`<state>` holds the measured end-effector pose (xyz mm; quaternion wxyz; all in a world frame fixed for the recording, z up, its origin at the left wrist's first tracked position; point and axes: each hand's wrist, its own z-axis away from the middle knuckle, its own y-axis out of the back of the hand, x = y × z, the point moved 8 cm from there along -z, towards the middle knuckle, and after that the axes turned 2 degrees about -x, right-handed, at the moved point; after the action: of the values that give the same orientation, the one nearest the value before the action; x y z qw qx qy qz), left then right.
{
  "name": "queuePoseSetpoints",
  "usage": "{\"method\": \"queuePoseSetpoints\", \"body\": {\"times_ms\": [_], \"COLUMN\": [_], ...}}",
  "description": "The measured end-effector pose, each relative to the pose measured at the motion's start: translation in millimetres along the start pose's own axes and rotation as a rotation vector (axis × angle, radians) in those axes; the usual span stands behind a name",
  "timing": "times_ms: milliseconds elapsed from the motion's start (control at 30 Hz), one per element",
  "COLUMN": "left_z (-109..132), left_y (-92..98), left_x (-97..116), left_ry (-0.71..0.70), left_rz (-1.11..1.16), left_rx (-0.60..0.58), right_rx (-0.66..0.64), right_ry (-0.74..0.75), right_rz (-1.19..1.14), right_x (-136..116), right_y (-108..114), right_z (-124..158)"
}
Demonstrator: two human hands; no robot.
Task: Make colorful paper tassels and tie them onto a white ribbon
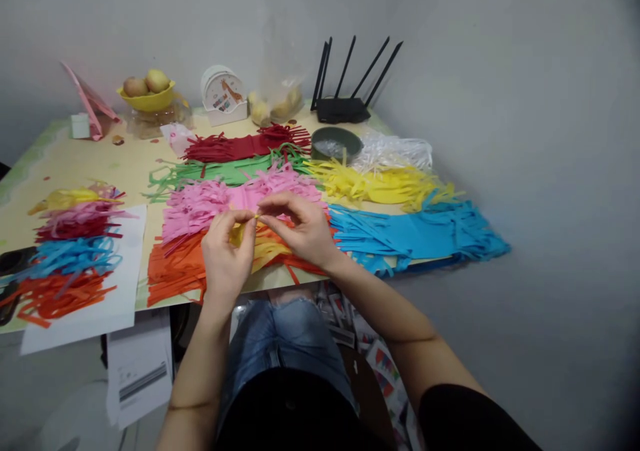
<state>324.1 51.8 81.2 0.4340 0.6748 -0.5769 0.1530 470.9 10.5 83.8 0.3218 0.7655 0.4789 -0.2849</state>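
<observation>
My left hand (225,251) and my right hand (300,228) meet above the near edge of the table, fingertips pinched together. Between them is a yellow fringed paper tassel (265,248), its strips hanging below the fingers. The pinched top is small and partly hidden. Under and around the hands lie orange fringed sheets (175,268) and a pink fringed sheet (195,201). To the right of my right hand are blue fringed sheets (420,234), with yellow fringed sheets (380,184) behind them.
Finished-looking tassels (75,258) in several colours lie on white paper (127,271) at left. Green (220,171) and red fringed sheets (240,146) lie further back. A dark green round container (335,143), a black router (343,110) and a yellow fruit bowl (147,99) stand behind.
</observation>
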Motion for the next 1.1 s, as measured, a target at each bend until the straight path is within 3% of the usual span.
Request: {"method": "queuePoseSetpoints", "body": {"times_ms": [133,333,500,700,767,933,1100], "left_z": [3.3,9.6,13.0,16.7,19.4,23.5,18.0], "left_y": [-0.8,0.4,3.1,-3.3,-4.8,-1.3,-8.0], "left_x": [6.7,-13.5,-9.1,-18.8,-24.9,-33.7,-36.9], "left_ry": [-0.063,0.069,0.006,0.073,0.111,0.174,0.26], "left_rz": [-0.071,0.159,0.125,0.21,0.251,0.311,0.519], "left_rx": [0.019,0.076,0.099,0.057,0.055,0.074,-0.06], "right_rx": [-0.02,-0.084,-0.134,-0.081,-0.084,-0.242,-0.334], "right_ry": [0.046,-0.111,-0.178,-0.189,-0.197,-0.157,-0.054], "right_rz": [-0.007,-0.15,-0.21,-0.204,-0.193,-0.036,0.127], "right_x": [-2.8,8.5,9.1,6.1,6.0,3.4,-5.2], "right_y": [-3.3,-12.5,-16.7,-11.0,-10.4,-13.5,-9.5], "right_z": [1.6,0.3,-2.4,-4.4,-4.5,-7.4,-14.6]}}
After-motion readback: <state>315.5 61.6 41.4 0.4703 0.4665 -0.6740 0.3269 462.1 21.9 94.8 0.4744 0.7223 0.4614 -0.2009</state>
